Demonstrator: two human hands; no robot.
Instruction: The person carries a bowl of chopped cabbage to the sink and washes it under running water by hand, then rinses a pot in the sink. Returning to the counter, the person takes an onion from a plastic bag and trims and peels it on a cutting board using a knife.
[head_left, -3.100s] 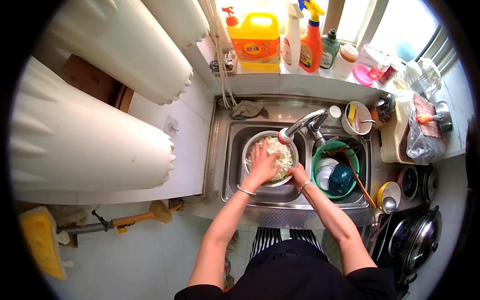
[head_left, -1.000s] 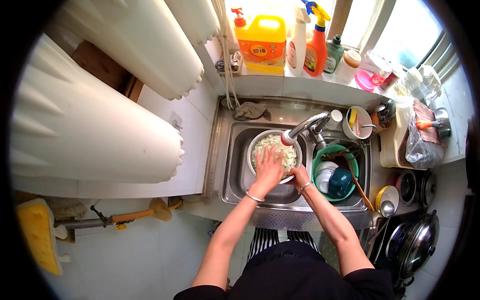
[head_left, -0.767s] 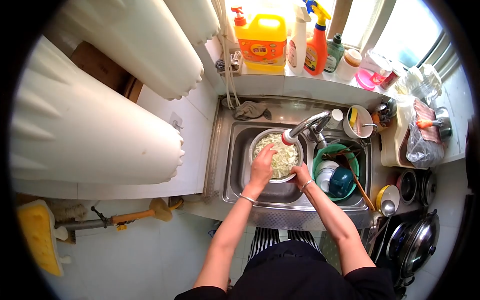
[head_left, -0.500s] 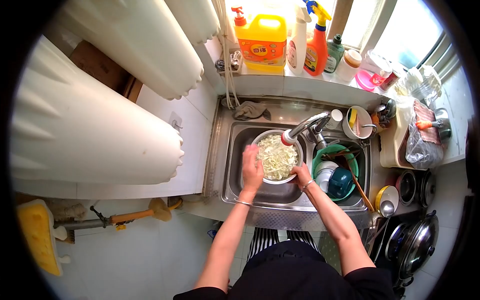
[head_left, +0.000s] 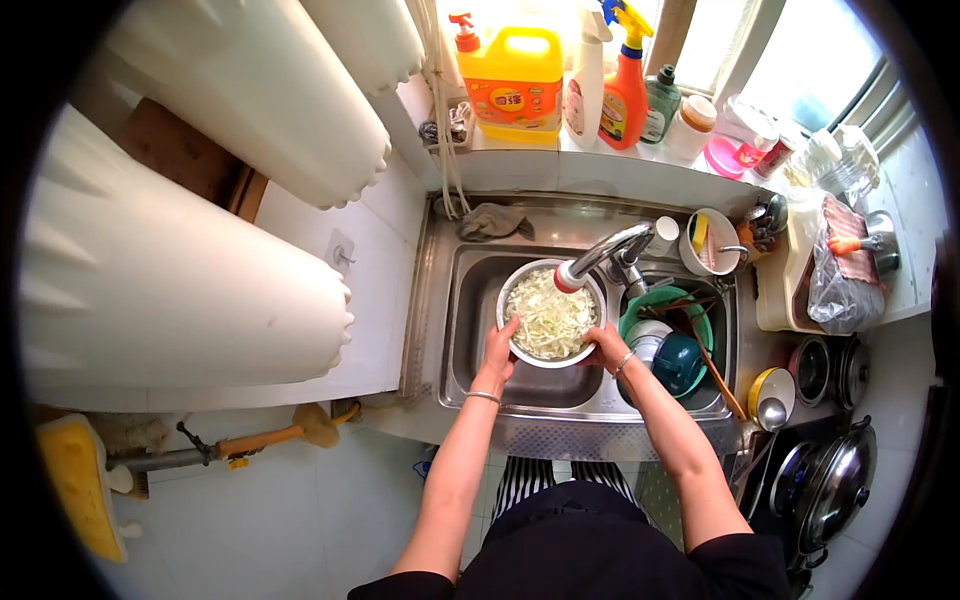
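Observation:
A metal bowl (head_left: pixel 503 303) full of pale shredded cabbage (head_left: pixel 552 318) is held over the left basin of the sink (head_left: pixel 470 350). My left hand (head_left: pixel 497 352) grips its lower left rim, thumb on top. On the lower right rim, my right hand (head_left: pixel 606 348) has hold in the same way. The fingers under the bowl are partly hidden. Just above the cabbage hangs the red-tipped spout of the faucet (head_left: pixel 590 265). Whether water is running I cannot tell.
In the right basin sits a green tub (head_left: pixel 708 325) with bowls and chopsticks. A yellow detergent jug (head_left: pixel 510 85) and several bottles line the windowsill. A grey cloth (head_left: pixel 492 222) lies at the sink's back edge. Pots with a lidded pan (head_left: pixel 835 490) stand at right.
My left hand has come down from above the bowl's left side and taken hold of the rim. The bowl has shifted slightly left, with my right hand still on it.

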